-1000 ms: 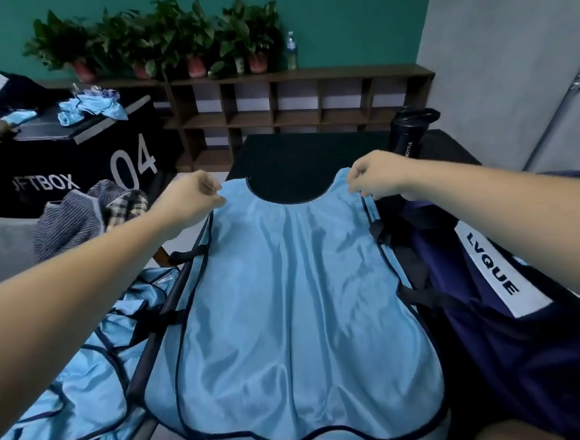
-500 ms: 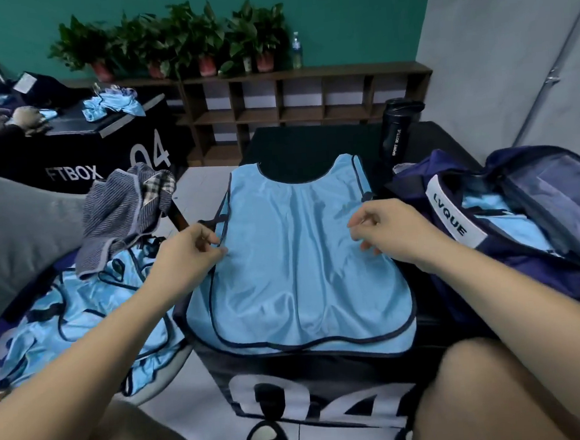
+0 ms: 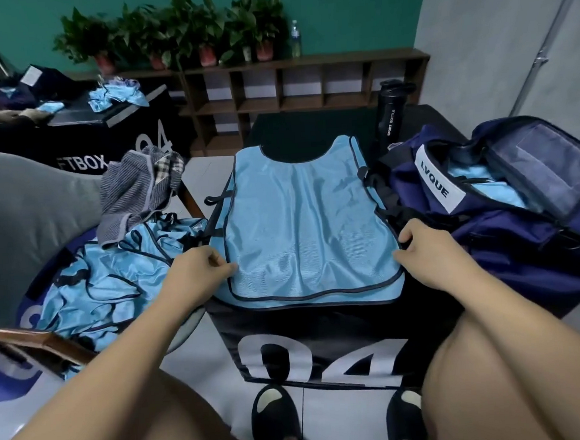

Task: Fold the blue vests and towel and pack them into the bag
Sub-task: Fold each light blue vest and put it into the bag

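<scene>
Blue vest (image 3: 302, 225) is laid flat at the near edge of the black box (image 3: 309, 325), neckline far. Its left side is pinched by the left hand (image 3: 196, 274) and its right side by the right hand (image 3: 428, 254), fingers curled. Open navy bag (image 3: 523, 238) is set at the box's right edge. Crumpled vests (image 3: 114, 273) and striped towel (image 3: 135, 192) are heaped left, off the box.

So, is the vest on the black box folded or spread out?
Spread out, not folded. The vest lies flat, neckline far, hem near; the left hand and right hand pinch its side edges.
</scene>
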Motion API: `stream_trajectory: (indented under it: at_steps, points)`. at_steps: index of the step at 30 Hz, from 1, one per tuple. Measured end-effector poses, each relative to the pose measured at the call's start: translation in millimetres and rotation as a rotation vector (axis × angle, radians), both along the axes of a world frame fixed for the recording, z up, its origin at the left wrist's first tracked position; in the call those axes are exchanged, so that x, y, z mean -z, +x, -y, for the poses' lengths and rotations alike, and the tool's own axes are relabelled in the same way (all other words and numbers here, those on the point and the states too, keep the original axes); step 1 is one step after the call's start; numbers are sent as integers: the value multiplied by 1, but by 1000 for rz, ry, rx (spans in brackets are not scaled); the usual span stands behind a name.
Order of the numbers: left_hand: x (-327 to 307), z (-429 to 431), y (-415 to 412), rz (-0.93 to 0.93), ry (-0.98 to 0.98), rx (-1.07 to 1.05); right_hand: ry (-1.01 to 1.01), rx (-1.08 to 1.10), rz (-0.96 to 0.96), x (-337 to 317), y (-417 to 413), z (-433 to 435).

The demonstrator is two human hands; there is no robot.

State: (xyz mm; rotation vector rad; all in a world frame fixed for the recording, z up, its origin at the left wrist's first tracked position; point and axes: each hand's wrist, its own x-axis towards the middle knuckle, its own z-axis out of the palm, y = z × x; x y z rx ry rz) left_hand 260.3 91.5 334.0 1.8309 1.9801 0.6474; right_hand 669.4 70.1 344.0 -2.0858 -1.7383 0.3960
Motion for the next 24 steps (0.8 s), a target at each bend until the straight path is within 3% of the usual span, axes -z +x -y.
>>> stream_trajectory:
  at_steps: [12, 19, 24]
  points:
    - [-1, -6, 7, 18, 29, -61, -75, 5, -18, 2, 3, -3]
    - [-17, -5, -18, 483, -89, -164, -76, 12, -45, 4, 3, -5]
    - [-13, -3, -42, 513, -231, -113, -84, 20, -63, 4, 3, -5]
